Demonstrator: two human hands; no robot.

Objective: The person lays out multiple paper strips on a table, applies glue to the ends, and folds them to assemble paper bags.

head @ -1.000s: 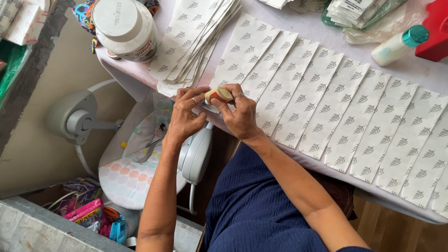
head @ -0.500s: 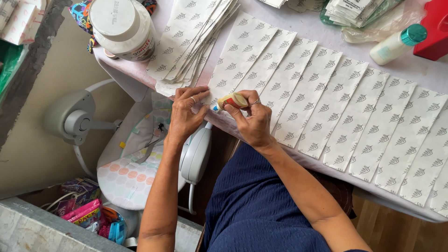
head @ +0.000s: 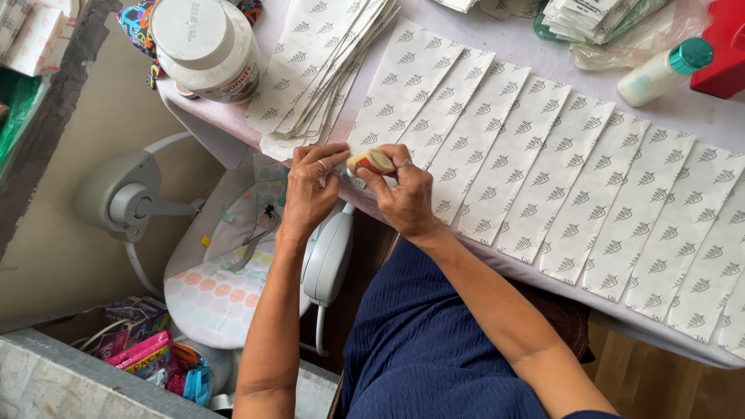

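Hands at table edge, fingers pinching glue stick (paper strips beside)

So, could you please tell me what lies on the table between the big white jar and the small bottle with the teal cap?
In the head view, between the white jar and the bottle lie a fanned stack of patterned paper strips and part of the row of laid-out strips.

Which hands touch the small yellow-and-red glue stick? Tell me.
Touching, both: the head view shows the right hand gripping the glue stick while left hand fingertips pinch its end.
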